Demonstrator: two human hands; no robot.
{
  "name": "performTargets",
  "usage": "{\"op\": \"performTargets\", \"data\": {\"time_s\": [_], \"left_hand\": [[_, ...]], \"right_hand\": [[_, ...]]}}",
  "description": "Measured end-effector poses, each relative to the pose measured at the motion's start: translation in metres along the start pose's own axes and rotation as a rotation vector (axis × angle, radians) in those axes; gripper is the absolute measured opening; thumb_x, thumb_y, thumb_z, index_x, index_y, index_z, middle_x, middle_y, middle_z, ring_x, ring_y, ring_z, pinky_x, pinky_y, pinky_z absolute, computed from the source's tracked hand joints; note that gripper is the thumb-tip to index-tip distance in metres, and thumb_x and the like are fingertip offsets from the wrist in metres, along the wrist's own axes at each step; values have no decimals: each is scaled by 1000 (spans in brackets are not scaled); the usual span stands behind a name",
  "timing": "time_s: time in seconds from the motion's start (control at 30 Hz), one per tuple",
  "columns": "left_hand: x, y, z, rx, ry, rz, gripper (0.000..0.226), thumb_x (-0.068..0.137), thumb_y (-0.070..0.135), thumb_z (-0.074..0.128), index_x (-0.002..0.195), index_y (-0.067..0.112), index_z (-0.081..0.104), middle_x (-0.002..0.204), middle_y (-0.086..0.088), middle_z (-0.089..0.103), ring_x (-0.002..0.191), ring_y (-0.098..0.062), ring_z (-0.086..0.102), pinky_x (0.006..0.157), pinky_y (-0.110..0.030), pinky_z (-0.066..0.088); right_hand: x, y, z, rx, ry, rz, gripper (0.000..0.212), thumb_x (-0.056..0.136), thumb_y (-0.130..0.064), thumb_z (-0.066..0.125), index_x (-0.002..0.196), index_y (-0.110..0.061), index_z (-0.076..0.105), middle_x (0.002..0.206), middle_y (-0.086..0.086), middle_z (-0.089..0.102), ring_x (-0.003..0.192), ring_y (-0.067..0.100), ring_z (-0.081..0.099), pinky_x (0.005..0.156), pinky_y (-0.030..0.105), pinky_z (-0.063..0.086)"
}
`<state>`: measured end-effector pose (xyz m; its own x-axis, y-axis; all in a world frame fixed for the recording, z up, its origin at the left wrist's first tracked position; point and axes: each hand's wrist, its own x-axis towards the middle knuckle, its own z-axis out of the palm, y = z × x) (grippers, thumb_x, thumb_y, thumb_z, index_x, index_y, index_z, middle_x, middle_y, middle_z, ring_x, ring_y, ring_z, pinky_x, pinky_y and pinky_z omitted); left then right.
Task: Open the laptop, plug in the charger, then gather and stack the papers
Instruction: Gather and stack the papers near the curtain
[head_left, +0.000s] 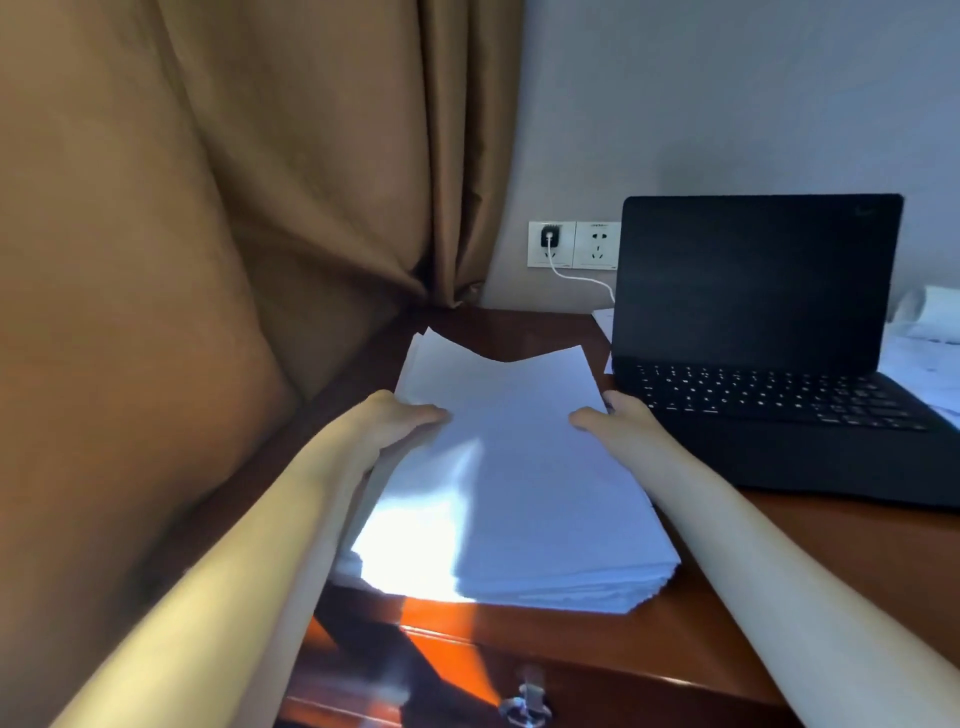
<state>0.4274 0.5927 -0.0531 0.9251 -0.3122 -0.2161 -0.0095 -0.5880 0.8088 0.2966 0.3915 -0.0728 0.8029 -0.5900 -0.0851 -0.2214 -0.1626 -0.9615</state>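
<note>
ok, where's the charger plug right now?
Head view, upper centre: the charger plug sits in the left wall socket, between the curtain and the open laptop, white cable trailing toward the laptop.

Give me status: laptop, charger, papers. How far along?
Done: laptop is open; charger sits in the wall socket, its cable running behind the laptop. In hand: left hand and right hand grip the stack by its sides. Left: a loose sheet lies beside the laptop, and the stack's far edges are uneven.
</note>
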Motion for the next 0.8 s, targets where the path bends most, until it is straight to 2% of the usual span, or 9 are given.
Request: {"op": "performTargets", "data": {"time_s": [0.1,0.13,0.27,0.37,0.43,0.53,0.6,0.73,0.8], "left_hand": [[0,-5,7,-84,16,-20,32,76,38,73,69,8,63,54,0,61,55,-19,56,63,-26,43],[-1,-6,9,-127,-2,-11,30,77,35,74,73,7,66,54,0,61,55,-18,55,63,-25,44],[-4,1,9,-223,51,185,29,76,20,76,100,6,66,95,-11,70,81,-28,67,80,-40,55],[-16,15,1,-319,124,351,25,77,16,75,99,11,63,96,-10,70,83,-31,68,78,-43,56],[-25,26,-7,-422,155,442,20,79,13,73,94,16,60,94,-9,70,80,-28,68,75,-42,56],[-36,45,-20,-486,243,621,23,82,12,70,97,15,53,86,1,66,67,-8,66,61,-27,55],[-35,59,-29,-544,309,719,26,84,11,68,101,15,49,87,1,65,65,-5,65,54,-21,54],[-27,75,-34,-649,301,803,30,86,10,65,95,29,43,95,2,62,74,-5,66,62,-23,56],[-23,75,-29,-661,240,797,37,85,13,68,99,37,43,100,10,60,81,1,65,67,-22,56]], "right_hand": [[2,4,-7,15,12,32,30,80,-14,61,101,7,55,85,10,51,70,21,50,61,28,41],[3,5,-8,14,14,39,32,80,-15,61,101,8,55,84,10,51,71,21,49,63,29,40],[6,6,-10,13,-15,43,34,83,-17,64,109,3,60,91,11,65,75,24,60,67,30,48],[8,0,-8,222,-65,68,33,86,-19,67,117,-8,63,103,7,71,88,24,68,75,32,54],[9,-13,-8,385,-102,66,37,86,-24,68,121,-12,61,107,6,70,93,22,68,72,30,55],[6,-47,-12,477,-98,-134,33,90,-21,63,122,-14,61,105,2,71,88,16,69,65,25,57],[1,-75,-16,477,-46,-303,32,92,-18,61,123,-18,58,107,-1,69,92,13,67,70,25,56],[-1,-110,-13,436,27,-514,35,91,-12,61,124,-19,53,109,-5,65,100,11,63,88,26,51],[0,-107,-9,385,4,-511,37,88,-9,64,122,-21,54,109,-5,65,101,11,62,86,25,50]]}}
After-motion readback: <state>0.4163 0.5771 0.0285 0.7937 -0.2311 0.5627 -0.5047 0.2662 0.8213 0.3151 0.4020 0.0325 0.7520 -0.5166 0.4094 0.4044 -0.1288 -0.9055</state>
